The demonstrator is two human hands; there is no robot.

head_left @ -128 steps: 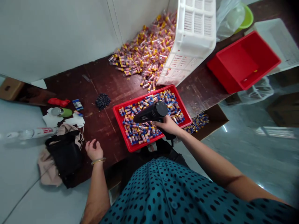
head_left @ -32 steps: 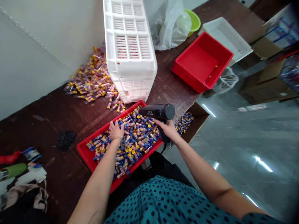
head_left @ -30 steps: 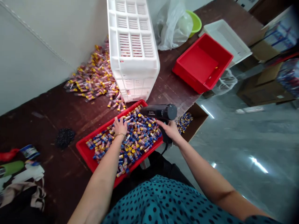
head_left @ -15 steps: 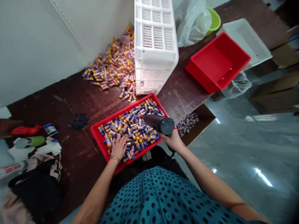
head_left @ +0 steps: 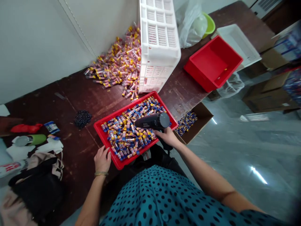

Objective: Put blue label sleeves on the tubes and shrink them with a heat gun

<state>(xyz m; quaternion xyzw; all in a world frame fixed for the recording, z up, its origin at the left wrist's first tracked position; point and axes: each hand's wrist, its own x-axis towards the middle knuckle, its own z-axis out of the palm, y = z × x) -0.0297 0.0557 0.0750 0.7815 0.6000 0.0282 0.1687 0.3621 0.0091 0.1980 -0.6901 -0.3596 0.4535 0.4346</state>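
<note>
My right hand (head_left: 168,137) is wrapped around the handle of a black hair dryer (head_left: 150,121), whose barrel lies level over the small bottles and points left. Below it is a red tray (head_left: 102,132) filled with small clear bottles (head_left: 129,128) with blue and yellow ends and printed wraps. At the tray's near left edge, my left hand (head_left: 102,159) has its fingers apart and slightly bent, the nearest ones touching or almost touching the rim. Nothing shows in that hand.
Pink bottles with yellow caps (head_left: 117,67) are heaped behind, beside a white slatted crate (head_left: 160,56). At right are a red bin (head_left: 199,73), a white tray (head_left: 252,56) and a cardboard box (head_left: 201,121) of bottles. Black beads (head_left: 82,118) and a black bag (head_left: 35,188) lie left.
My left hand has left the bottles and moved left to the tray's outer edge. The hair dryer has swung so its barrel points further left. My view has shifted slightly.
</note>
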